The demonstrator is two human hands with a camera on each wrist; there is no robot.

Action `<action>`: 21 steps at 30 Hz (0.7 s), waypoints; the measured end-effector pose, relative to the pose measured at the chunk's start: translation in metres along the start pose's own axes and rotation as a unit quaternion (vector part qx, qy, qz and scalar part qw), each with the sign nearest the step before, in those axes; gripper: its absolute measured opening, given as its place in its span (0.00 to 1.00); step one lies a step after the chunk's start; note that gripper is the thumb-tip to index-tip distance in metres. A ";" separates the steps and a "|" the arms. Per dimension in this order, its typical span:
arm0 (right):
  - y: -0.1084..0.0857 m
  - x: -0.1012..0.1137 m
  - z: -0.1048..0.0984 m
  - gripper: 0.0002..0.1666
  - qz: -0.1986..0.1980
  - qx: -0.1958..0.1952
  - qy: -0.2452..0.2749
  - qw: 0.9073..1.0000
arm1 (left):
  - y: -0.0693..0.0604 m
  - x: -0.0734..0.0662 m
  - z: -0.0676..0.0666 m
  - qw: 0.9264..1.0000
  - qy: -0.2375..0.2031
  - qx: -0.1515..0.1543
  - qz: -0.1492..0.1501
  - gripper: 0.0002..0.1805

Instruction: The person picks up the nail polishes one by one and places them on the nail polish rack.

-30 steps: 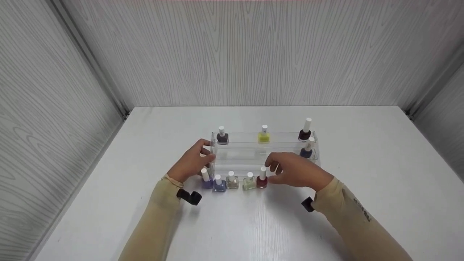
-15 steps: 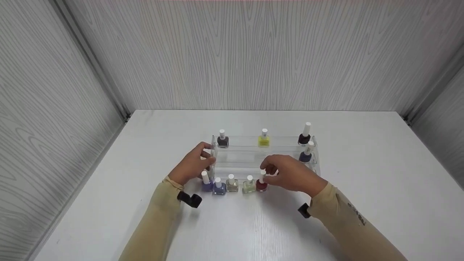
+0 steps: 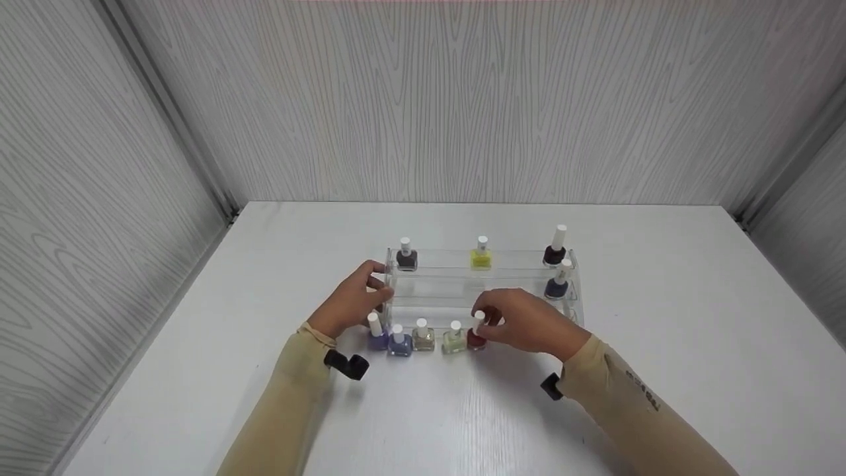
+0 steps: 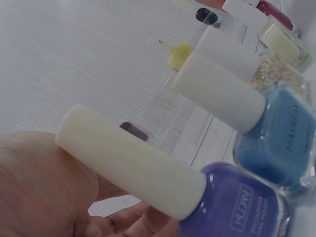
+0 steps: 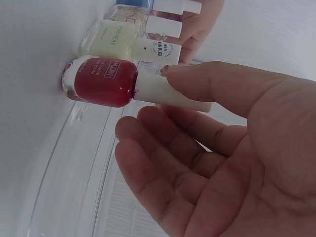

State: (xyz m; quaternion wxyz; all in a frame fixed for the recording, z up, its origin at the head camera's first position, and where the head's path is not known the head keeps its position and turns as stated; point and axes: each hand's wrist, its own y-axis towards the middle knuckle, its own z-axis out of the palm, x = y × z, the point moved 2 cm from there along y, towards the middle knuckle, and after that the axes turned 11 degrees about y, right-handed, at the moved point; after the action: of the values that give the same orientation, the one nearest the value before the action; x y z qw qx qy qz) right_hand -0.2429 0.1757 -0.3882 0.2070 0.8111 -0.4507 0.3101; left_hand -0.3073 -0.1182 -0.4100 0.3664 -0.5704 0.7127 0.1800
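Observation:
In the head view my left hand (image 3: 350, 301) grips the left end of a clear tiered rack (image 3: 429, 287), thumb in front and fingers behind. My right hand (image 3: 529, 322) pinches the white cap of a red nail polish bottle (image 5: 106, 81) between thumb and index finger; its other fingers are curled loosely. This bottle stands upright at the right end of a row before the rack. Beside it are a pale green bottle (image 3: 455, 341), a glitter bottle (image 3: 423, 339), a blue bottle (image 4: 279, 138) and a purple bottle (image 4: 237, 202), the last close to my left hand.
On the rack's top tier stand a dark grey bottle (image 3: 407, 259), a yellow bottle (image 3: 481, 258) and a dark red bottle (image 3: 554, 255). A dark blue bottle (image 3: 556, 288) sits one tier lower at the right. Wood-grain panels (image 3: 423, 99) enclose the white table (image 3: 423, 423).
My right hand has moved slightly left onto the red bottle's cap and now pinches it. The left hand keeps its place at the rack. The head view has tilted slightly up.

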 end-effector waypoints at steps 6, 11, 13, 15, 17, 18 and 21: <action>0.001 -0.003 0.002 0.08 -0.010 0.003 0.005 1.000 | 0.001 0.001 0.000 1.000 0.005 0.004 0.002 0.29; 0.002 -0.005 0.005 0.08 -0.020 0.014 0.019 1.000 | 0.001 0.002 -0.001 1.000 0.003 0.006 0.003 0.29; 0.003 -0.006 0.005 0.07 -0.016 0.016 0.020 1.000 | 0.001 0.002 -0.001 1.000 0.001 0.006 0.004 0.29; 0.004 -0.007 0.005 0.07 -0.013 0.017 0.016 1.000 | 0.001 0.002 -0.001 1.000 -0.002 0.008 0.004 0.30; 0.004 -0.007 0.005 0.07 -0.016 0.018 0.013 1.000 | 0.001 0.001 -0.001 1.000 -0.006 0.009 0.003 0.29; 0.004 -0.007 0.005 0.07 -0.020 0.018 0.011 1.000 | 0.001 0.002 -0.001 1.000 -0.008 0.009 0.003 0.29; 0.005 -0.008 0.004 0.07 -0.029 0.020 0.009 0.999 | 0.002 0.002 -0.001 1.000 -0.015 0.010 0.000 0.29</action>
State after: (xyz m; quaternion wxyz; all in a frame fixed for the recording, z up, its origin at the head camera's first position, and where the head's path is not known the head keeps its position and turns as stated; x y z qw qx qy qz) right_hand -0.2484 0.1752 -0.3964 0.2036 0.8251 -0.4188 0.3199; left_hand -0.3093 -0.1198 -0.4117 0.3826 -0.5636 0.7092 0.1816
